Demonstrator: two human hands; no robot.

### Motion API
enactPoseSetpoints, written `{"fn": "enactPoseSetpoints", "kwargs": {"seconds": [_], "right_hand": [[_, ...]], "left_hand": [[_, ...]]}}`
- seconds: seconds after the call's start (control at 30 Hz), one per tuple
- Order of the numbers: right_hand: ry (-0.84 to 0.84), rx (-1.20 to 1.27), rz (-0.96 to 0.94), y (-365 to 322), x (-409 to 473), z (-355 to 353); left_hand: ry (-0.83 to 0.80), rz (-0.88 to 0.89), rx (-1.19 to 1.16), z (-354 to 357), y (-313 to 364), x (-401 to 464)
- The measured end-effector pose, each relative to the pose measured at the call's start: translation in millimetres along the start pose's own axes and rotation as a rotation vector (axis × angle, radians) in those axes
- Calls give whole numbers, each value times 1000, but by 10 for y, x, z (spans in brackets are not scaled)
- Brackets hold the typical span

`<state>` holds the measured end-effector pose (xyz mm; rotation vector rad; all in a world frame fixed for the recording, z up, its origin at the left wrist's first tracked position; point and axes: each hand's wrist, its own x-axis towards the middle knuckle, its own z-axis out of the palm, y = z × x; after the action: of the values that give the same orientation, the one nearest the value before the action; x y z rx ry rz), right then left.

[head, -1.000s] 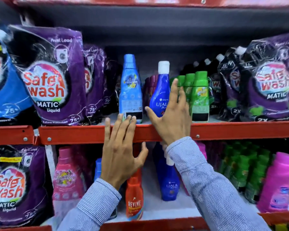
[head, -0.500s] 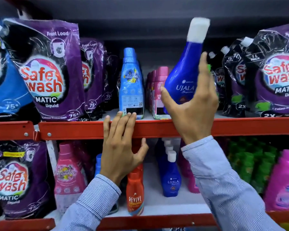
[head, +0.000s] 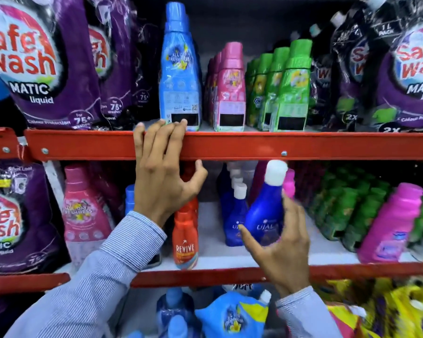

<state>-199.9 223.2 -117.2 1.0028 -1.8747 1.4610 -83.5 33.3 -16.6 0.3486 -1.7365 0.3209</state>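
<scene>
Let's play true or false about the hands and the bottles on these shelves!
1. The right hand holds a dark blue bottle with a white cap. True.
2. The left hand holds the orange bottle. False: it holds the red shelf rail; the orange bottle stands on the shelf below.
3. The green bottles stand right of the pink bottles on the upper shelf. True.
4. The tall light blue bottle lies on its side. False: it stands upright.
</scene>
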Motion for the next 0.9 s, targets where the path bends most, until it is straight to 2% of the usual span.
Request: {"fn": "enactPoseSetpoints", "kwargs": {"seconds": [0.17,0.4,0.77,0.9], "right_hand": [[-151,-49,104,371,-240,353],[-218,-102,173,489,-371,598],[-255,-16,183,571,-412,562],[-193,5,156,690,-472,290]], "left_hand": [[-2,8,-1,-6,-11,3],[-16,1,-4,-4,-18,1],[-69,-62,-22,-62,70,-31],[-86,-68,-118,-128,439,-371]]}}
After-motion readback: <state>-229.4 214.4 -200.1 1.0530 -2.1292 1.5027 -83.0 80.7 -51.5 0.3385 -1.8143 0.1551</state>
